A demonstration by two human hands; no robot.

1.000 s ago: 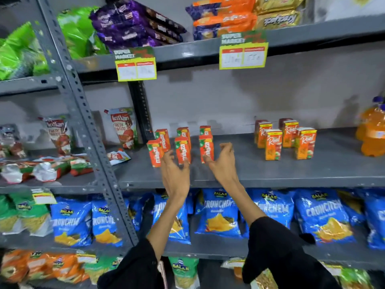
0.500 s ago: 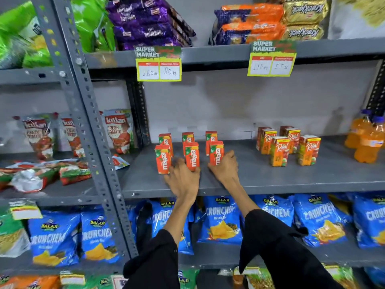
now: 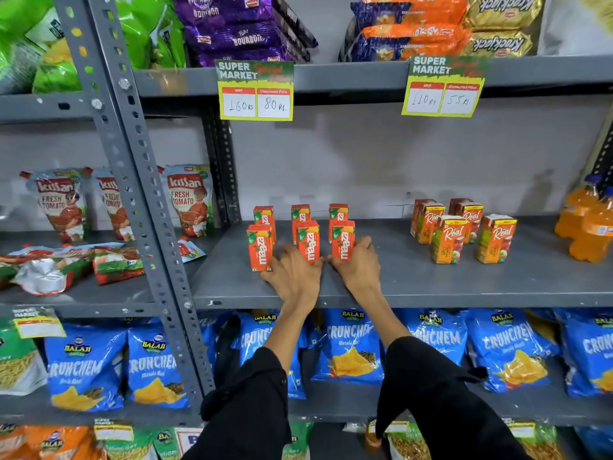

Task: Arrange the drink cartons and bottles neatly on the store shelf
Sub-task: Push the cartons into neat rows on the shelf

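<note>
Our fingers are spread flat on the grey shelf (image 3: 431, 280), gripping nothing: the left hand (image 3: 293, 280) touches the bases of the front left carton (image 3: 259, 249) and the front middle carton (image 3: 308, 242), while the right hand (image 3: 360, 270) rests against the front right carton (image 3: 343, 240). We see three more red cartons (image 3: 300, 215) upright in a row just behind, the orange juice boxes (image 3: 464, 230) well apart to the right, and orange bottles (image 3: 587, 224) at the shelf's far right end.
</note>
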